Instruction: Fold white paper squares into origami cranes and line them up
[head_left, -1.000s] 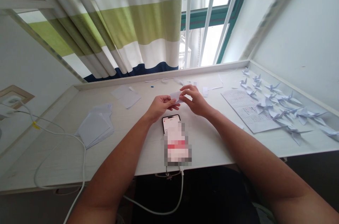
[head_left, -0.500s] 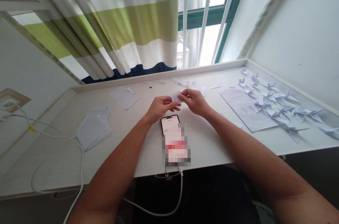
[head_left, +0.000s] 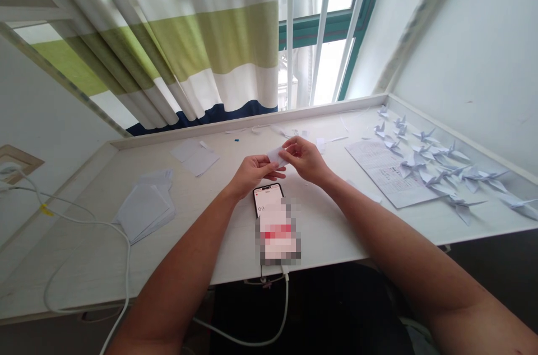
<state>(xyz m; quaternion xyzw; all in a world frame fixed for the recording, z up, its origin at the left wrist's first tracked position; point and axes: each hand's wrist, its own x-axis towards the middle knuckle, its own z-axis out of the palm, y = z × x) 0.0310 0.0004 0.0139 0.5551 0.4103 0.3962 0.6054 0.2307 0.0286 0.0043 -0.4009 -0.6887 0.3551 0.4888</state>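
A small piece of white paper [head_left: 275,155] is held in the air between both hands, above the white desk [head_left: 227,226]. My left hand [head_left: 253,174] pinches its lower part between thumb and fingers. At its upper right, the fingertips of my right hand [head_left: 303,157] grip the same paper. The fingers hide part of it, so its folds cannot be made out. Just below the hands lies a phone [head_left: 269,194] with its screen lit, partly blurred out.
Loose sheets [head_left: 195,157] and a paper stack [head_left: 147,206] lie on the left. Several folded paper cranes [head_left: 437,176] stand on the right, some on a written sheet [head_left: 378,173]. A white cable [head_left: 126,265] crosses the left side. Paper scraps [head_left: 320,145] lie behind the hands.
The whole view has shifted slightly. Both hands still hold the paper, and its visible part looks slightly more tilted between the fingers.
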